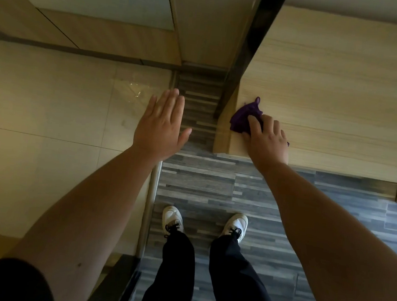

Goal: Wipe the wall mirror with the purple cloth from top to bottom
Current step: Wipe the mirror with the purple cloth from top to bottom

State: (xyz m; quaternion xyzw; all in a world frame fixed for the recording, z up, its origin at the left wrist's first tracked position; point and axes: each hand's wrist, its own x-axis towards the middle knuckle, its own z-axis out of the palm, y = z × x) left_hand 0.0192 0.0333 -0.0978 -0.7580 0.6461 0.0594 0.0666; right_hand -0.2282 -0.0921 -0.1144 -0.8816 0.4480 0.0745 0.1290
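Gripping the purple cloth (pixel 244 118) in our right hand (pixel 267 140); left hand (pixel 162 125) spread empty; wiping apparently unstarted, mirror unidentifiable.

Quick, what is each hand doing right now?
Left hand: open, flat, fingers spread, holding nothing.
Right hand: pressing down on the purple cloth against a light wood-grain surface.
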